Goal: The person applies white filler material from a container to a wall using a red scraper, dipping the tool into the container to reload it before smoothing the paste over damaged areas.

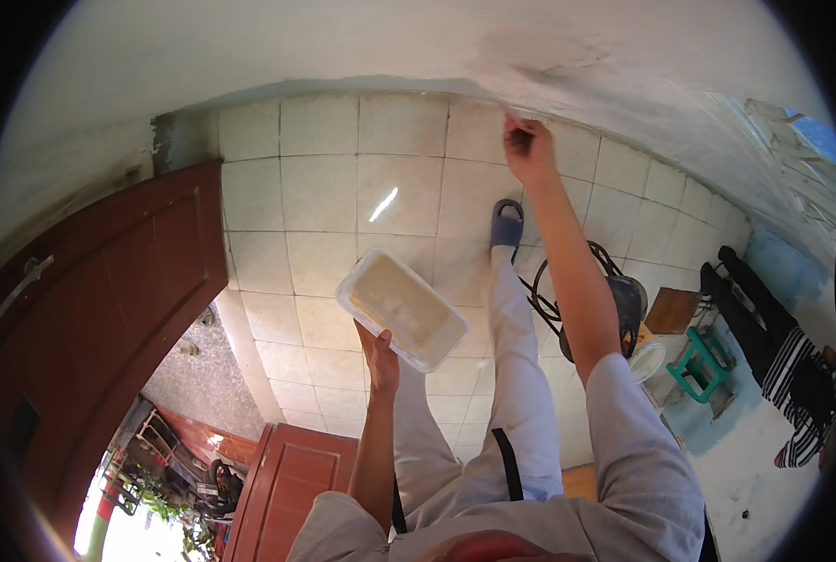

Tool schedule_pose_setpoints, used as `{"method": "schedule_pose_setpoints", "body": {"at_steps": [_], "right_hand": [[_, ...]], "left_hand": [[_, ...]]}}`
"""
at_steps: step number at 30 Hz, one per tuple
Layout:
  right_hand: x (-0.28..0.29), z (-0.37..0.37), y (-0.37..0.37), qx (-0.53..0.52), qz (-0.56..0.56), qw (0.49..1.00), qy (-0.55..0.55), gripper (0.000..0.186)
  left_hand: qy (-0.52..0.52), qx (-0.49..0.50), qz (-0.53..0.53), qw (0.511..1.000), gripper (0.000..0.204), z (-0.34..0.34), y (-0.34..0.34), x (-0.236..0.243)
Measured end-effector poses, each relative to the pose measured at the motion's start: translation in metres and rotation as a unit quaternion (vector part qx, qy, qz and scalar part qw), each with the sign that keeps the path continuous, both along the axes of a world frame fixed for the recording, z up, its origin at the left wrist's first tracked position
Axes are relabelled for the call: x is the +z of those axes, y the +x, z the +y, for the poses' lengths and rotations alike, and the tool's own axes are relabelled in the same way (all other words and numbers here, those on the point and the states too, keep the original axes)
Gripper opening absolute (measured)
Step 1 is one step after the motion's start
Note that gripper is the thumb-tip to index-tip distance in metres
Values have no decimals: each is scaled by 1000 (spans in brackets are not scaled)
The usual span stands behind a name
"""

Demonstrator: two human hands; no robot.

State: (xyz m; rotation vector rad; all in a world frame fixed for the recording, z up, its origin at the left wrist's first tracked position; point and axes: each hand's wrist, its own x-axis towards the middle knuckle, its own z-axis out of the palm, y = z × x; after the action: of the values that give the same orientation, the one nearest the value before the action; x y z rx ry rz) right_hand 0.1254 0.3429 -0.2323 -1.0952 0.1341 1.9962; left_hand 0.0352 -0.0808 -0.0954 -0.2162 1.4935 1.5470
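Observation:
My left hand grips a rectangular translucent plastic tub by its near long side, thumb over the rim. A pale, cream-coloured filling lies in the tub. My right arm reaches far forward, and my right hand is closed close to the foot of the white wall. Something pinkish shows at its fingertips, too blurred to make out. Darker smudges mark the wall just above that hand.
Cream tiles cover the floor. Brown door leaves stand at left and lower left. To my right are a black machine with cable, a green stool and hanging dark clothes. A blue slipper is on my foot.

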Motion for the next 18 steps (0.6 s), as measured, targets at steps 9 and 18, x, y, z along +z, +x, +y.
{"method": "schedule_pose_setpoints", "body": {"at_steps": [9,18], "right_hand": [[-12,82,-44,-62,7,996,57,22],[127,47,76,-186,60,969,153,34]], "left_hand": [[-5,-15,20,1000,99,0,0,-13],[7,-32,8,999,103,12,9,-4]]}}
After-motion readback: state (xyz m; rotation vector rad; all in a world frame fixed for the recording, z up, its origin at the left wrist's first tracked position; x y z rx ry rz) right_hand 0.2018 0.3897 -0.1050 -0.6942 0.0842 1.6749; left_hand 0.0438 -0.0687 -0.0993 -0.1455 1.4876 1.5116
